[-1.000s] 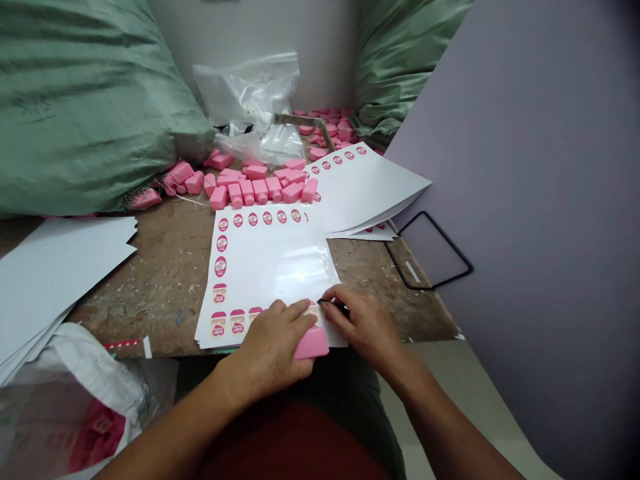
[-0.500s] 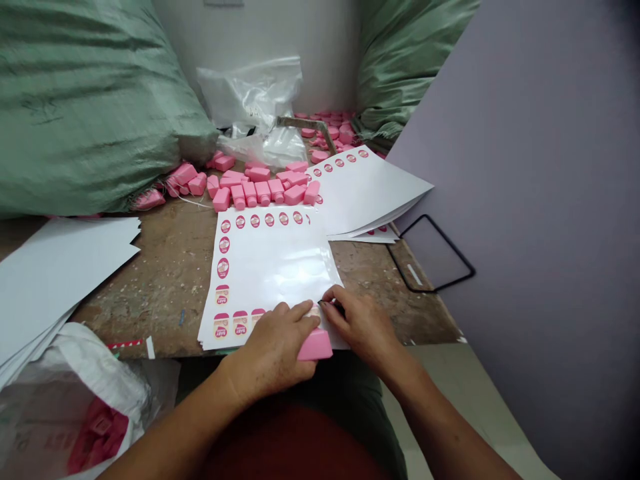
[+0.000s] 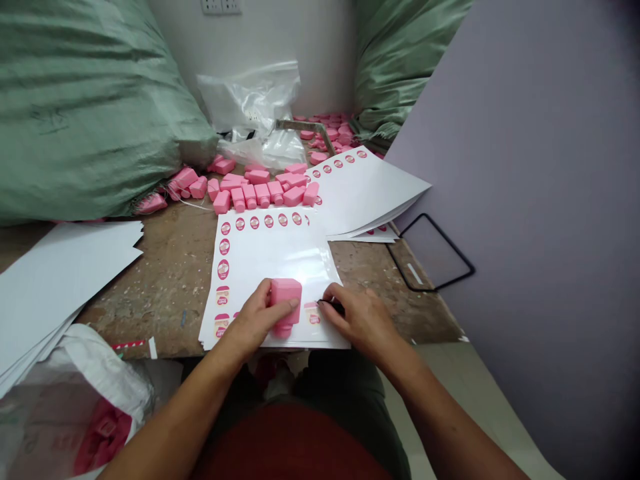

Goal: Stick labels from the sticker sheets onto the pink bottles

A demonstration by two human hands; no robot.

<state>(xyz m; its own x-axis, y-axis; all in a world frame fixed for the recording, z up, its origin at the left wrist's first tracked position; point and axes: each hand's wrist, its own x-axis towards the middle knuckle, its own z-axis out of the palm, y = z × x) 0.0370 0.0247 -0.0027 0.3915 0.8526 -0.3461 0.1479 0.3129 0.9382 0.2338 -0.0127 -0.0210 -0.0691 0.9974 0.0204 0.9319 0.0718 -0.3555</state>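
My left hand [image 3: 257,317] grips a small pink plastic bottle [image 3: 286,300] over the sheet, its neck pointing toward me. A stack of white sticker sheets [image 3: 270,257] lies in front of me, with round and rectangular labels along its edges. My right hand [image 3: 357,320] is closed around a slim dark pointed tool [image 3: 337,307], mostly hidden by the fingers. By the tool's tip is a pink and cream label [image 3: 313,313]; whether it is lifted off the sheet I cannot tell.
Several pink bottles [image 3: 263,193] lie in rows behind the sheets. More sticker sheets [image 3: 370,193] rest to the right, near a black wire frame [image 3: 473,270]. White sheets [image 3: 60,267] lie left, above a plastic bag [image 3: 100,373]. A green sack [image 3: 100,127] bulges at the back left.
My left hand has moved left and turned the bottle, so its broad face shows. The label near the tool is now uncovered. My right hand has stayed in almost the same place.
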